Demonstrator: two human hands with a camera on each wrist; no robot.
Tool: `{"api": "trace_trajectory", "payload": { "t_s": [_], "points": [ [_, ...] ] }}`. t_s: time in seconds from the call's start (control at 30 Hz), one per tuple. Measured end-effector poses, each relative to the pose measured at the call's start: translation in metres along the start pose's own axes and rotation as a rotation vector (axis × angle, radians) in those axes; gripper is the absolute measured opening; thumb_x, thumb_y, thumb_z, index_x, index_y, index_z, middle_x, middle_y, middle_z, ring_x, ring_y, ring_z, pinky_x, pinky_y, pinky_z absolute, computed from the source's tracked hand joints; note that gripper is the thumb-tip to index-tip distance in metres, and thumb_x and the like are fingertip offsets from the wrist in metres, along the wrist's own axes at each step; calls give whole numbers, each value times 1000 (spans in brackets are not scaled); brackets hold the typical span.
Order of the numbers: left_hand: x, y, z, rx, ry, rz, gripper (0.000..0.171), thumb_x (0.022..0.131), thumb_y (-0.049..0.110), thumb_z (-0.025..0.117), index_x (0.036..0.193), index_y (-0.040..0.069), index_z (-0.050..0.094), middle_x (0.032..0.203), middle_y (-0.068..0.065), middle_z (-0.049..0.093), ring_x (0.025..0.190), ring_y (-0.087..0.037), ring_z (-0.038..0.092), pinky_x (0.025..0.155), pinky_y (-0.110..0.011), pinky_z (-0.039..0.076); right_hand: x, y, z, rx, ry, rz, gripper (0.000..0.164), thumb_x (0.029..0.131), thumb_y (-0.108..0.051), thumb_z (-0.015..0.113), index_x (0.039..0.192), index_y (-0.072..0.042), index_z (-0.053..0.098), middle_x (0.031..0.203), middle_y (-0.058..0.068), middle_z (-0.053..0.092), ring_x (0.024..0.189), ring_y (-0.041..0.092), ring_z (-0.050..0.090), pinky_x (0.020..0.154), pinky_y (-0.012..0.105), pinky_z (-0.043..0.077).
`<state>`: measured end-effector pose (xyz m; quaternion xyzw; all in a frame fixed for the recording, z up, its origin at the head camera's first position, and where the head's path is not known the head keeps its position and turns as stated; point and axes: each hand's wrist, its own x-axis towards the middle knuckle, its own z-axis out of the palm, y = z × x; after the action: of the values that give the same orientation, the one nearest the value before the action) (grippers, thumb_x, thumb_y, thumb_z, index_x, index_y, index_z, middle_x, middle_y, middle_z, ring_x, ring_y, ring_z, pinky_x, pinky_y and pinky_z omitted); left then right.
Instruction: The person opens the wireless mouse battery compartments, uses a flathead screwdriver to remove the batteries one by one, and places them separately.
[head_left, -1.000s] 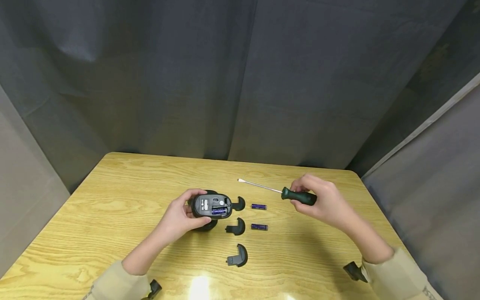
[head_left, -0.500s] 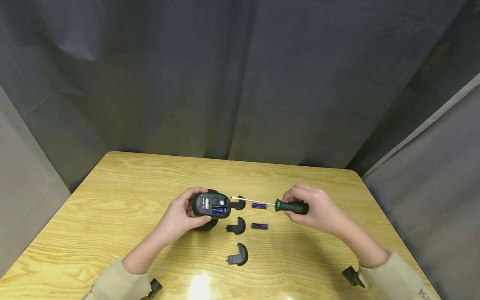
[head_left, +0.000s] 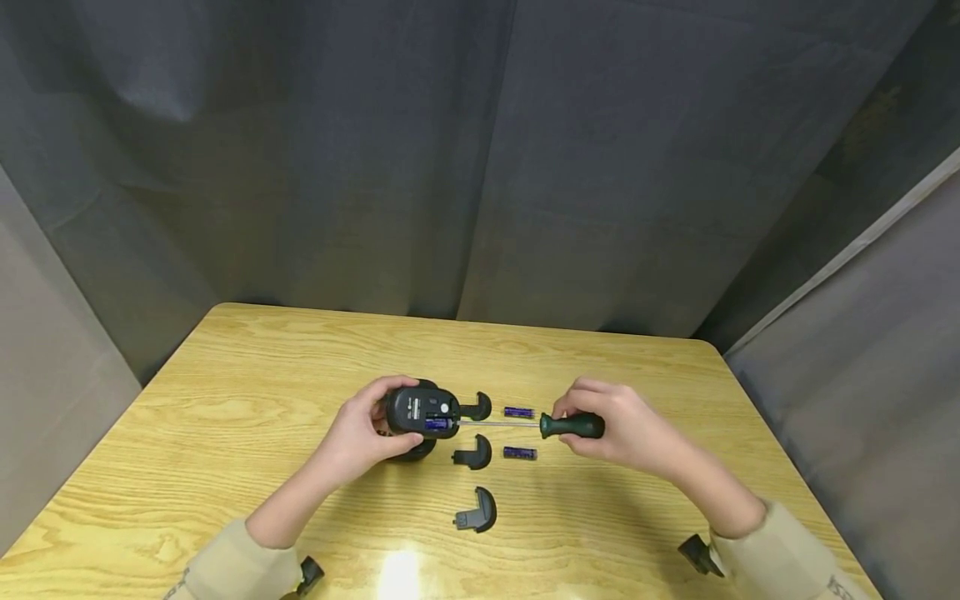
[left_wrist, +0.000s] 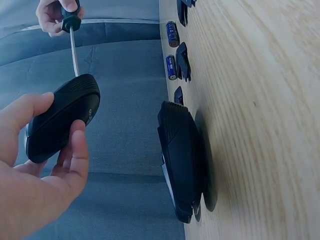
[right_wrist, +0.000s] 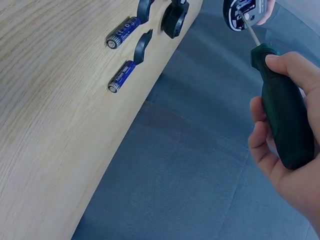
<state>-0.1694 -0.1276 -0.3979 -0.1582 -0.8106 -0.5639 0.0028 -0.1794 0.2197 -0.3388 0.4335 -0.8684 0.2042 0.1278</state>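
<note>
My left hand [head_left: 360,429] grips a black computer mouse [head_left: 408,408] above the table, its underside turned up. The battery bay is uncovered, and a blue battery [head_left: 437,423] lies in it. My right hand [head_left: 618,421] holds a flat-head screwdriver by its dark green handle [head_left: 573,426]. Its metal shaft [head_left: 498,424] points left, and the tip reaches the end of the bay beside the battery. In the right wrist view the shaft [right_wrist: 252,32] overlaps the open bay. The left wrist view shows the thumb and fingers [left_wrist: 77,155] around the mouse's sides.
Black mice, one clear in the left wrist view [left_wrist: 177,160], lie on the wooden table [head_left: 300,358] below the left hand. Three black battery covers [head_left: 482,452] form a column to their right. Two blue batteries [head_left: 519,452] lie beside the covers. Grey curtains [head_left: 480,167] surround the table.
My right hand has brought the screwdriver left and down, so its tip went from clear of the mouse to its battery bay. The left hand has barely moved; the mouse has tilted slightly.
</note>
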Motion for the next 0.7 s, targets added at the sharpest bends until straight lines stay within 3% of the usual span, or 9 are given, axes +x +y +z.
{"api": "trace_trajectory", "payload": {
  "t_s": [0.37, 0.7],
  "points": [
    [0, 3, 7, 191, 61, 99, 67, 68, 8, 84, 126, 22, 55, 119, -4, 55, 88, -17, 60, 73, -26, 55, 7, -8, -2, -94, -14, 17, 25, 72, -14, 79, 90, -25, 66, 88, -14, 59, 66, -3, 51, 52, 14, 45],
    [0, 4, 9, 222, 76, 117, 67, 66, 8, 85, 125, 19, 56, 115, -1, 55, 84, -17, 59, 71, -29, 56, 11, -19, -6, -196, -22, 6, 22, 71, -18, 81, 89, -22, 67, 87, -11, 59, 64, -1, 53, 50, 15, 45]
  ]
}}
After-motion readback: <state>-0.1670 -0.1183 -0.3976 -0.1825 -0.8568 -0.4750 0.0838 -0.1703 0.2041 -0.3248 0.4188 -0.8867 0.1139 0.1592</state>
